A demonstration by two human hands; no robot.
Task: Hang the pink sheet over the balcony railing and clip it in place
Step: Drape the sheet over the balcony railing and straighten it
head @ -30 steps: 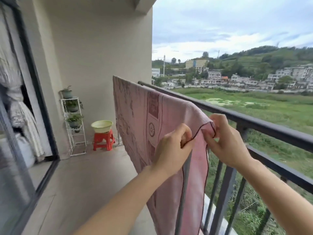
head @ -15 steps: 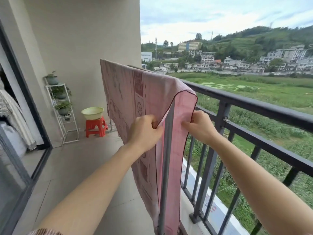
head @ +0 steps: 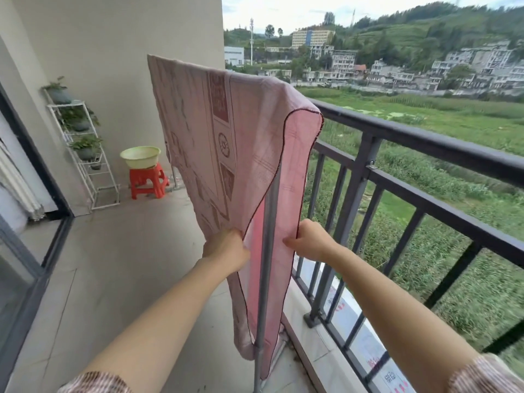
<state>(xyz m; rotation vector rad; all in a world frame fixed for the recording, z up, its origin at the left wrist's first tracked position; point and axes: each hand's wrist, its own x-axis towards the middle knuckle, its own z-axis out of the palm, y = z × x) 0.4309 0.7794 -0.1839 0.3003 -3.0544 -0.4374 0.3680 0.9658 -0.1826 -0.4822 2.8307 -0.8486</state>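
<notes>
The pink patterned sheet [head: 226,131] hangs folded over a bar beside the dark balcony railing [head: 425,137], its two layers falling on either side of a grey upright pole [head: 268,251]. My left hand [head: 226,248] grips the near layer's dark-stitched edge at mid height. My right hand [head: 309,239] pinches the far layer's edge at about the same height, close to the railing bars. No clip is in view.
A red stool [head: 147,180] carrying a pale green basin [head: 140,156] stands at the far wall, next to a white plant rack [head: 85,154] with potted plants. A glass sliding door [head: 17,251] runs along the left. Concrete floor lies between.
Both hands have slid down the sheet's edges from near the top fold to mid height, drawing the two layers straight. My view has tilted downward.
</notes>
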